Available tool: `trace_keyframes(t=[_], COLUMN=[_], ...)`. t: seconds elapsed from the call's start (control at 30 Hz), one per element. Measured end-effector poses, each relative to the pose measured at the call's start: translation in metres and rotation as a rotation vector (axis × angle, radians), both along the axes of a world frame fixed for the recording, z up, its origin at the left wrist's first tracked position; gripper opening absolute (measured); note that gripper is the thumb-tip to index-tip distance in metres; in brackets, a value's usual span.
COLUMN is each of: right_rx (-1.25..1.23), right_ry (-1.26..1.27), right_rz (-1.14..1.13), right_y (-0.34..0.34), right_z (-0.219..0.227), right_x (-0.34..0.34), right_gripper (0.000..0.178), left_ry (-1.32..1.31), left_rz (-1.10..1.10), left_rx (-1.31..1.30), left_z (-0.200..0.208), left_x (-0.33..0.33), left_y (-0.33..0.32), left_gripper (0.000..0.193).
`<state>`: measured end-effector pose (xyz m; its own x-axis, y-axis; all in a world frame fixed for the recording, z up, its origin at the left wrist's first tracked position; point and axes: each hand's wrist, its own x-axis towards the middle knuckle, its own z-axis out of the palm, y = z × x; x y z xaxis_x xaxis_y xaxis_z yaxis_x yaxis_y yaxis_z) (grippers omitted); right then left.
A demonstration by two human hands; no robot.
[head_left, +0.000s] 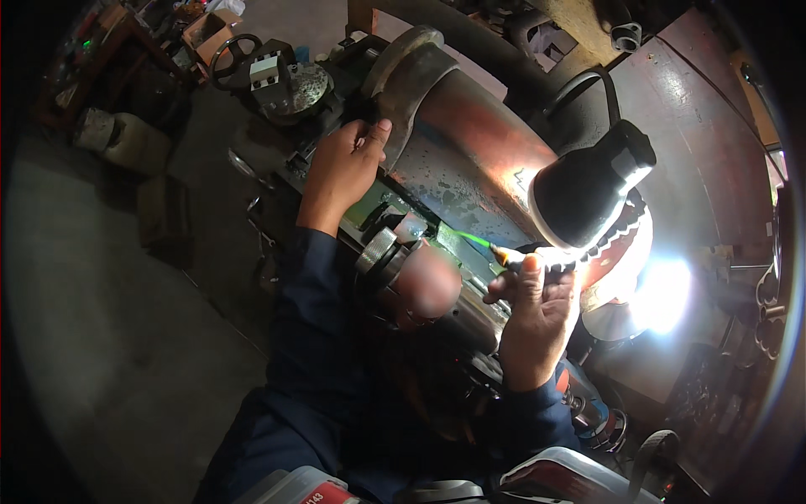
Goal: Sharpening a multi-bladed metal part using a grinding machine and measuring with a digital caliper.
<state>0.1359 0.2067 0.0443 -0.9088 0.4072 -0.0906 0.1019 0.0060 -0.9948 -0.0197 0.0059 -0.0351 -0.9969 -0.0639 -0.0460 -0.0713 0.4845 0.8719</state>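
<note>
My left hand [346,168] is closed at the rim of a large curved metal guard [403,63], its thumb and fingers bent round a dark part that I cannot make out. My right hand [541,315] is closed round a jointed hose near its orange-tipped nozzle [503,256], thumb uppermost. A thin bright green streak [470,238], seemingly liquid, runs from the nozzle toward the wet machine bed. Below it lies a metal spindle housing with a knurled ring [377,249]; a round spot beside the ring is blurred.
A black work lamp [579,189] hangs close above my right hand, its light glaring at the right. A machine head with a handwheel [235,57] stands at the far left. Boxes and a pale container [134,143] are on the floor. A metal panel [688,109] stands right.
</note>
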Motion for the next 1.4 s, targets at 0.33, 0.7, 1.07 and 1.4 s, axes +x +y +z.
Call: trace_keyframes(t=[0.33, 0.7, 1.07, 1.4], right_rx=[0.001, 0.062, -0.085, -0.191], right_ry=[0.023, 0.043, 0.033, 0.075], right_rz=[0.035, 0.062, 0.048, 0.096], right_y=[-0.001, 0.003, -0.006, -0.004], right_z=[-0.001, -0.008, 0.000, 0.000], right_x=[-0.002, 0.001, -0.004, 0.000], right_gripper=[0.019, 0.017, 0.017, 0.017], left_ry=[0.042, 0.135, 0.217, 0.199], left_rz=[0.107, 0.287, 0.384, 0.431], left_rx=[0.032, 0.135, 0.276, 0.354], left_z=[0.004, 0.007, 0.009, 0.012], left_x=[0.002, 0.001, 0.002, 0.002], left_y=[-0.006, -0.016, -0.025, -0.034], left_gripper=[0.050, 0.047, 0.039, 0.042])
